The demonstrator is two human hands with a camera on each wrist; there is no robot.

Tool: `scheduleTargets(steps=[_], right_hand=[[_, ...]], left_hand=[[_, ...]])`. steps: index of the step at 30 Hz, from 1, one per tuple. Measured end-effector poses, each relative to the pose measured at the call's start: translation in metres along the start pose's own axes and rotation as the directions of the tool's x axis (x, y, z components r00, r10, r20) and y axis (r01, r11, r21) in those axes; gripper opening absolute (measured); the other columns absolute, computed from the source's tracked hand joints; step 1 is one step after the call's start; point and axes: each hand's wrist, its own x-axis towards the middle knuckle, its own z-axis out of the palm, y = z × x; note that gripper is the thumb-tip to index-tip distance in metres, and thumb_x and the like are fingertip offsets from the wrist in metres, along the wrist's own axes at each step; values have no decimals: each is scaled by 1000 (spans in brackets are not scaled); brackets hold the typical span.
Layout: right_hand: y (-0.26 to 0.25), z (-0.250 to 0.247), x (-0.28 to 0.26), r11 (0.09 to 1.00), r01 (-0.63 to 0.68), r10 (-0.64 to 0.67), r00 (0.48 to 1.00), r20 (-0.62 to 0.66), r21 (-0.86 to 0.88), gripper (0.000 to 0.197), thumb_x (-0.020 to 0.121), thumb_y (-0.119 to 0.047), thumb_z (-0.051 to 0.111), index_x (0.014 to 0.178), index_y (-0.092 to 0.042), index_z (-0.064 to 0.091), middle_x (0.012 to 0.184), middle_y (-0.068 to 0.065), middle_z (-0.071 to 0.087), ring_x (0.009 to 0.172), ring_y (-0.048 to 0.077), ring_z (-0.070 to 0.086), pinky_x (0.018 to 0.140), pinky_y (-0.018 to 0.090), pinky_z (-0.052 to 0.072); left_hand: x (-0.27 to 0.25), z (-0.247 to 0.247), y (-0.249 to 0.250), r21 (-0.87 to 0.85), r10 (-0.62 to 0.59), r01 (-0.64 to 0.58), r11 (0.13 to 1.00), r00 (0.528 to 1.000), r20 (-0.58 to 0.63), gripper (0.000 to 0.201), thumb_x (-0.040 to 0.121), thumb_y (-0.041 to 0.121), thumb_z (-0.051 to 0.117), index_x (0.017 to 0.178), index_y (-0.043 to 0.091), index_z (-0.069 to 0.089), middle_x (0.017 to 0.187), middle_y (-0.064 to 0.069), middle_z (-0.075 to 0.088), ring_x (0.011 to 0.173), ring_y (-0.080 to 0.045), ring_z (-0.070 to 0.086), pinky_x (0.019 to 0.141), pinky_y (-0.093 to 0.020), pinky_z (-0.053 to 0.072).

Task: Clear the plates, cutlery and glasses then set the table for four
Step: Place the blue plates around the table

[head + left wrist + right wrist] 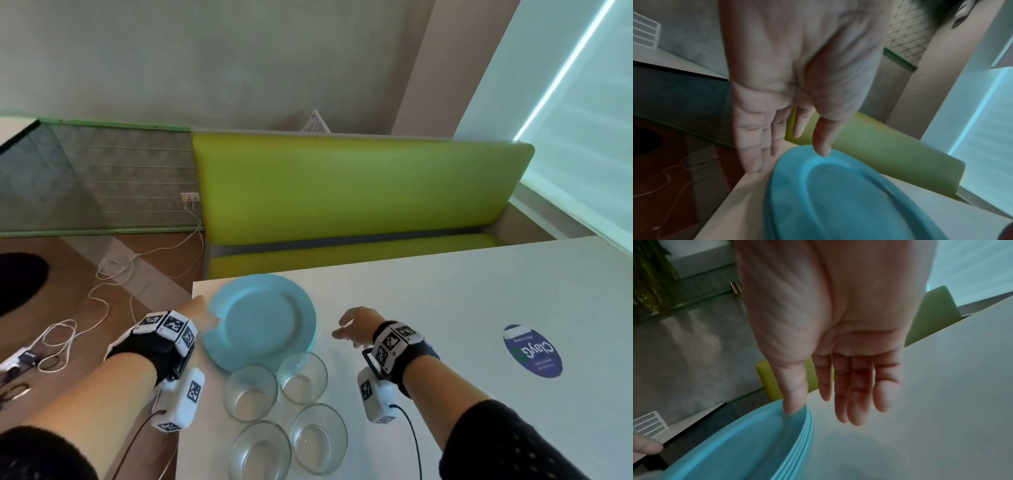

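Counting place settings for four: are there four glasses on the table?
Yes, four clear glasses stand clustered on the white table, just nearer the person than the blue plates.

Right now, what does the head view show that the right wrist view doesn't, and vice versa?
Head only: four clear glass tumblers near the stack, a round blue sticker on the white table, white cables on the floor.

Right wrist only: layered rims showing the round light-blue plates are a stack; the right hand's straight fingers, holding nothing.

Both: plates, table, green padded bench, left hand at the stack's far rim.
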Motion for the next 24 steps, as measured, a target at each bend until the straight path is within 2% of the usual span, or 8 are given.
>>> scheduleTargets(steps=[4, 8, 11, 13, 16, 19, 22, 24], right_hand=[[-7, 15, 35, 996, -1, -4, 999, 51, 89, 60, 89, -40, 60, 139, -14, 38, 131, 9, 56, 105, 22, 63, 87, 32, 49], [-12, 28, 60, 990, 9, -23, 995, 92, 142, 73, 87, -38, 63, 145, -14, 26, 135, 12, 53, 112, 27, 62, 68, 29, 51], [-15, 33, 71, 980, 35, -61, 989, 131, 195, 72, 87, -31, 64, 145, -15, 25, 128, 14, 58, 99, 26, 68, 51, 22, 48], [-18, 36, 76, 978, 53, -79, 988, 129, 200, 68, 85, -27, 67, 141, -14, 31, 123, 14, 61, 98, 27, 66, 61, 29, 55], [-17, 40, 81, 977, 54, -71, 995, 76, 205, 70, 80, -25, 71, 140, -15, 36, 127, 12, 58, 115, 29, 58, 96, 40, 49], [-14, 38, 81, 960, 50, -61, 998, 31, 276, 73, 79, -24, 72, 141, -18, 35, 127, 11, 59, 118, 28, 55, 101, 40, 45], [-14, 22, 73, 942, 105, -92, 994, -56, 318, 74, 80, -23, 71, 143, -19, 32, 126, 13, 59, 118, 29, 55, 100, 38, 45], [-13, 6, 60, 925, 161, -120, 983, -137, 345, 73, 81, -21, 70, 143, -20, 32, 122, 13, 62, 115, 29, 56, 97, 36, 46]], left_hand=[[16, 15, -17, 0, -114, 114, 993, 993, -42, 52, 86, 21, 62, 130, -2, 46, 127, -20, 58, 116, -33, 58, 96, -37, 49], [37, 26, -29, -128, -142, 152, 980, 986, 81, 43, 77, 11, 65, 117, 8, 52, 113, -17, 64, 100, -34, 65, 78, -43, 59], [45, 29, -34, -130, -128, 137, 982, 988, 82, 50, 63, 18, 68, 112, 8, 58, 103, -13, 69, 90, -30, 69, 76, -41, 60], [60, 34, -46, -139, -136, 146, 979, 987, 80, 55, 59, 20, 70, 112, 8, 60, 103, -12, 70, 93, -28, 68, 81, -40, 58], [67, 33, -53, -238, -129, 143, 961, 989, 74, 58, 62, 10, 73, 118, 10, 59, 107, -14, 69, 99, -30, 66, 88, -46, 55], [35, 13, -21, -271, -110, 108, 957, 994, 8, 60, 70, 5, 73, 126, 6, 52, 122, -15, 63, 111, -31, 59, 97, -42, 49], [7, -9, 13, -379, -79, 68, 923, 997, -13, 54, 81, -8, 64, 131, 2, 46, 128, -17, 55, 113, -33, 56, 90, -41, 49], [-1, -25, 28, -469, -45, 19, 883, 998, -44, 54, 81, -12, 62, 130, 2, 45, 129, -16, 53, 113, -37, 55, 89, -48, 50]])
